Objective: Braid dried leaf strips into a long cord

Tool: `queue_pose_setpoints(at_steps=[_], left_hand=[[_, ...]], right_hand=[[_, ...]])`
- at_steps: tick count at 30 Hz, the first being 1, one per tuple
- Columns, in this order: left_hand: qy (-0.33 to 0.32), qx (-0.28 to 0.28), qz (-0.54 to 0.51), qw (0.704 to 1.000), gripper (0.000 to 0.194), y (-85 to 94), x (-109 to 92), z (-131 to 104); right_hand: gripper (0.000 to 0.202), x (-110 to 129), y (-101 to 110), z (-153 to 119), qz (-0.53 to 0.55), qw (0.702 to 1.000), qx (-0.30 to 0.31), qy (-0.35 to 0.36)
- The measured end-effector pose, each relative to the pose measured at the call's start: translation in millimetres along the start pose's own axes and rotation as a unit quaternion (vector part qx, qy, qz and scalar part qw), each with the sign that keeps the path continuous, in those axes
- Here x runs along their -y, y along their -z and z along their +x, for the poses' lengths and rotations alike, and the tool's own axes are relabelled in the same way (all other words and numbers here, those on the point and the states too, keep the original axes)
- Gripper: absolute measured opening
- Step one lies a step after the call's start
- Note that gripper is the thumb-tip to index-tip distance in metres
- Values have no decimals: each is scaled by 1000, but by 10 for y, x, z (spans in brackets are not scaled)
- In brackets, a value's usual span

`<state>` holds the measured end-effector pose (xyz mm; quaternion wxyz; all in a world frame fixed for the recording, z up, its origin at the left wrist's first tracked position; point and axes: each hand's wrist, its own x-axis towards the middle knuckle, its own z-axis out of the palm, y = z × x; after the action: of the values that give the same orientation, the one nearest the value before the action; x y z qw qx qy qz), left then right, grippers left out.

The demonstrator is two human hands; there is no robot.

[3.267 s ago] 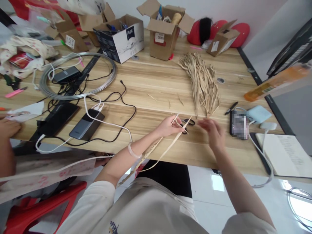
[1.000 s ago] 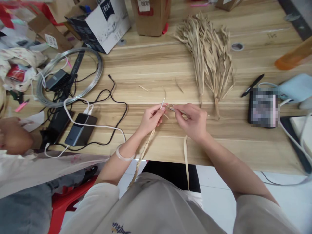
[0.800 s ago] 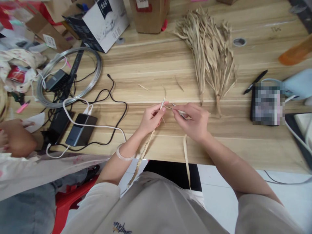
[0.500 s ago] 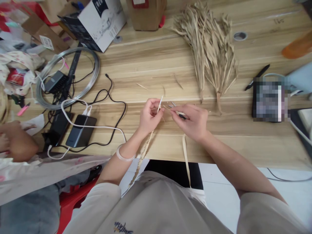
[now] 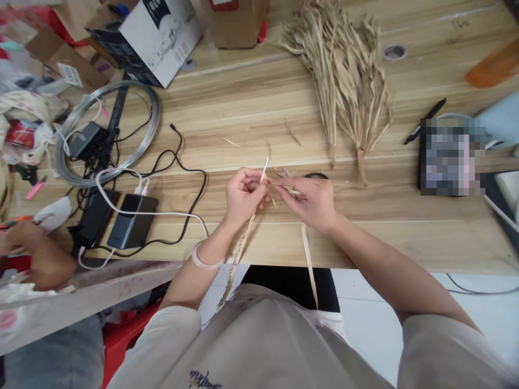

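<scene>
My left hand (image 5: 245, 195) pinches the top of a braided tan cord (image 5: 240, 254), which hangs over the table's front edge; a thin silvery tip sticks up above the fingers. My right hand (image 5: 310, 201) is closed on a pale flat strip (image 5: 309, 259), whose tail drops over the edge. The fingertips of both hands nearly meet, with thin fibre ends between them. Dark-handled scissors (image 5: 317, 175) lie just behind my right hand, partly hidden by it.
Dried leaf bundles (image 5: 348, 81) lie at the back right. A wire coil (image 5: 154, 116), black cables and a power bank (image 5: 132, 220) are on the left, near another person's hand (image 5: 44, 251). A black pen (image 5: 425, 121) lies at the right beside a blurred object.
My right hand has moved left to my left hand, bringing the fibre ends together. More of the scissors' dark handle shows. The whole view has shifted slightly.
</scene>
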<state>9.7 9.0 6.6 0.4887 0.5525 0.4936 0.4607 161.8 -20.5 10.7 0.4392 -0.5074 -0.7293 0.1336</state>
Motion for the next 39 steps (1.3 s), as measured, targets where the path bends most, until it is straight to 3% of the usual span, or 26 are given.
queue_pose_setpoints(at_steps=[13,23,34,39], left_hand=[[71,92,-91,989,30,11,14,52],[147,121,-125,974,32,12,-3,81],[195,136,-143,961,36,67,6,145],[200,133,-134,961,37,94,-5,155]], right_hand=[[15,-33,-23,-26,-7,1000,3,-18],[14,-31,-25,-18,-31,997,-59,31],[18,-47,28,42,64,993,-87,-38],[21,-100,-2,24,79,992,-70,-69]])
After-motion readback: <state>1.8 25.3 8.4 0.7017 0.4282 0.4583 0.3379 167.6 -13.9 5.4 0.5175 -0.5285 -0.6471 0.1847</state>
